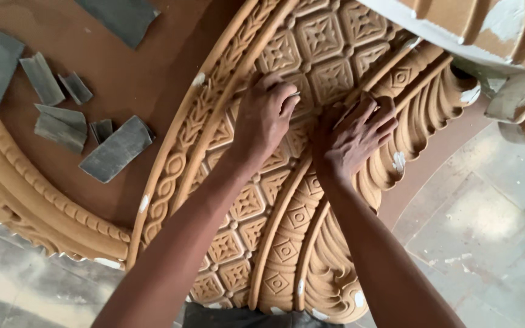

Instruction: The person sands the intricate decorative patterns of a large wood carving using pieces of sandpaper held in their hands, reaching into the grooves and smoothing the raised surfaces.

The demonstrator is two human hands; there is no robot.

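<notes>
So the biggest thing down there was the floor (pixel 487 243), grey worn slabs with pale paint splotches, showing at about 4 o'clock and again at 8 o'clock. On top of that sat a flat reddish-brown board (pixel 129 85) filling the 10 to 11 o'clock area, edged by a carved border (pixel 25 182) curving across 8 to 9 o'clock.

The main piece was the carved arch panel (pixel 287 200), same terracotta-brown colour, right in the middle. Its long axis swept in a curve from about 6 o'clock up toward 1 o'clock, bowing out to the left. Looked pretty ornate: a band of square diamond-flower tiles down the centre, a rope-and-leaf strip on the 9 o'clock side, and fat scrolled leaves along the 3 o'clock edge. White filler dabs showed here and there. Another fluted piece (pixel 493 30) with white patches hung over it at 1 to 2 o'clock.

Scattered grey sandpaper scraps (pixel 116 149) lay on the board around 9 to 11 o'clock, some folded.

The left hand (pixel 265 115) pressed on the tile band just above centre, fingers curled around what looked like a small grey scrap, though it was mostly hidden so I couldn't say for sure. The right hand (pixel 350 136) sat just beside it toward 3 o'clock, fingers bent and resting flat-ish on the carving, holding nothing I could see.
</notes>
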